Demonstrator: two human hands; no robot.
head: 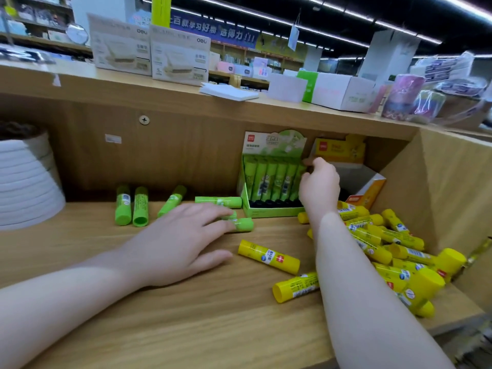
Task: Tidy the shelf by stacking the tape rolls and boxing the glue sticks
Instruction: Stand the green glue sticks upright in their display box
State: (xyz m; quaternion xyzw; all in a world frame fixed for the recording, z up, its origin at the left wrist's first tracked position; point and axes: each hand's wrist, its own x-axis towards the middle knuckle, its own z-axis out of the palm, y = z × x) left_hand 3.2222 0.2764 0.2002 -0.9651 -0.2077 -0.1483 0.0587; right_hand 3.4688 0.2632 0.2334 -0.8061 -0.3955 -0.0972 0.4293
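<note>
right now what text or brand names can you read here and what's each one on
"deli": top right corner of each of the two beige cardboard product boxes on the upper shelf.
"选得力": blue hanging banner; its other characters are blurred.
Green glue stick display box, yellow glue sticks, yellow display box: print too blurred to read.

Tape stack: cut off by the left edge; top lost in shadow.
Green stick: largely covered by the left hand; only the cap end is seen.
Green box: right side hidden behind the right hand; whatever the fingers pinch cannot be made out.
Yellow sticks: several hidden under the right forearm.
Yellow box: print is blurred.
Upper-shelf goods at right: smeared, not identifiable.
</note>
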